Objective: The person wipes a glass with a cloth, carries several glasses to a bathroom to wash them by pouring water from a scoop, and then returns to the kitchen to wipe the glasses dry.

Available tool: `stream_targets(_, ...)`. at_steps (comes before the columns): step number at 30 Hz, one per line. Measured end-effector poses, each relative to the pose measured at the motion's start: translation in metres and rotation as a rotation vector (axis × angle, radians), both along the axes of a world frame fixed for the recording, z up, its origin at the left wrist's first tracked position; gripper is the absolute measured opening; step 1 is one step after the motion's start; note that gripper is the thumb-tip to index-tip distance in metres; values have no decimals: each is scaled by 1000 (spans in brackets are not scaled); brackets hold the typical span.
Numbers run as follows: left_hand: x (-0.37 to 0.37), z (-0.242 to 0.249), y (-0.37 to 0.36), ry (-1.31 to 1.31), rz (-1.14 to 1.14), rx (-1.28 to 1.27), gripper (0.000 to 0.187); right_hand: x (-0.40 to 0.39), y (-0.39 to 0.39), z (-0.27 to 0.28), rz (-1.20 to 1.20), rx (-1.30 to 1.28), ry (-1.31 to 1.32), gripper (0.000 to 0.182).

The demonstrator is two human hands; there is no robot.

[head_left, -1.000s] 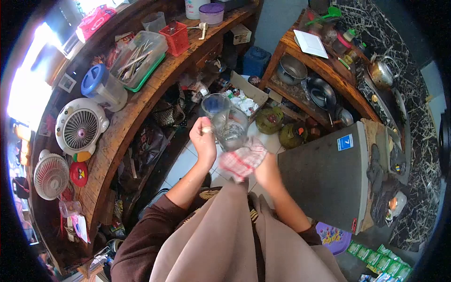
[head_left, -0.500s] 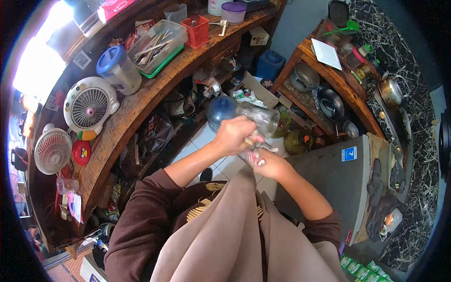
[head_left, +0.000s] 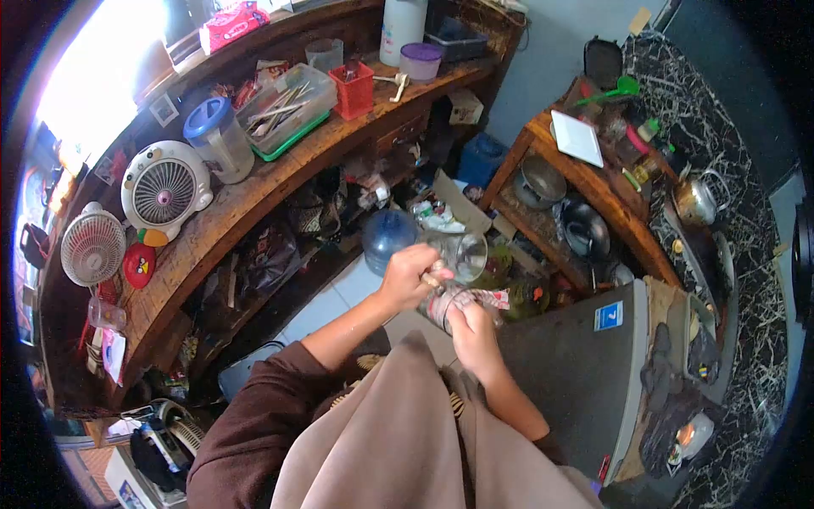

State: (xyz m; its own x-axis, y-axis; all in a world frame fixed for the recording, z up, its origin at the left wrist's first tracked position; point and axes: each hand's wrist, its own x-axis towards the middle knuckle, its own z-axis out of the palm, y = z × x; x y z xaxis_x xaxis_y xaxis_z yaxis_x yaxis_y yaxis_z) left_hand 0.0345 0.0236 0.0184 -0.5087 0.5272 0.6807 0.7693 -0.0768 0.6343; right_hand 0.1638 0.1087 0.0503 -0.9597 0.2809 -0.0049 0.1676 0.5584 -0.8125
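My left hand point(head_left: 410, 276) is closed on a clear glass vessel point(head_left: 471, 256), held out at chest height with its round mouth turned to the right. Just below it, my right hand point(head_left: 473, 329) pinches a red-and-white patterned cloth point(head_left: 493, 298). More red and white shows at the left of these fingers, around something clear that I cannot make out. The two hands are close together, partly hiding what lies between them. Beyond them, a blue water jug point(head_left: 388, 237) stands on the floor.
To the left curves a wooden counter point(head_left: 280, 178) with fans, a blue-lidded pitcher point(head_left: 217, 140), a utensil box and a red basket point(head_left: 352, 91). A wooden shelf point(head_left: 593, 208) holds pans. Close on my right is a grey fridge point(head_left: 568, 356). Clutter lies under the counter.
The vessel has turned and its mouth shows more clearly. My right hand has moved lower, its fingers now visible on the cloth. The head view has shifted slightly.
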Motion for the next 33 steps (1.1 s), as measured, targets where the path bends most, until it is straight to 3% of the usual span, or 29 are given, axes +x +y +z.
stream_targets(2,4,-8,9,-74,26,-8,29,8,5,-8,-192,-180,474,18)
stream_targets(3,5,-10,12,-64,31,-10,29,15,10,-1,-175,-215,580,18)
stream_targets(5,2,-11,20,-389,166,2,28,14,24,2,-215,-55,879,18)
stream_targets(7,-15,-27,28,-618,104,112,34,6,34,7,-113,-138,920,25)
stream_targets(9,-32,-25,39,-804,-87,296,36,-17,26,-17,-254,-209,708,32)
stream_targets(11,-46,-20,51,-1037,-223,414,36,-54,31,-44,-292,86,731,38)
stream_targets(13,-67,-10,57,-1016,-197,421,38,-89,40,-63,-340,-19,717,42)
stream_targets(15,-99,-3,63,-758,-69,410,39,-124,52,-47,-92,-744,626,48)
stream_targets(17,-123,15,66,-850,-64,508,42,-170,64,-45,-105,-804,596,51)
stream_targets(19,-158,13,69,-857,61,477,43,-198,68,-32,-142,-1269,320,42)
stream_targets(20,-176,10,72,-860,53,471,43,-214,73,-29,-42,-1368,290,44)
stream_targets(22,-204,11,79,-729,149,584,39,-247,78,-27,-157,-1376,249,43)
stream_targets(25,-234,26,81,-693,99,589,39,-278,96,-45,-372,-1289,176,32)
stream_targets(27,-261,15,80,-639,92,523,42,-295,120,-38,-254,-202,-55,24)
stream_targets(28,-269,14,80,-670,13,478,44,-304,123,-30,-358,-83,199,23)
stream_targets(29,-276,13,79,-699,-65,428,46,-315,125,-25,-404,-559,359,20)
stream_targets(32,-285,5,79,-743,-237,298,43,-344,124,-14,-396,-516,562,24)
stream_targets(33,-285,3,79,-780,-308,292,42,-353,120,-17,-396,-880,499,26)
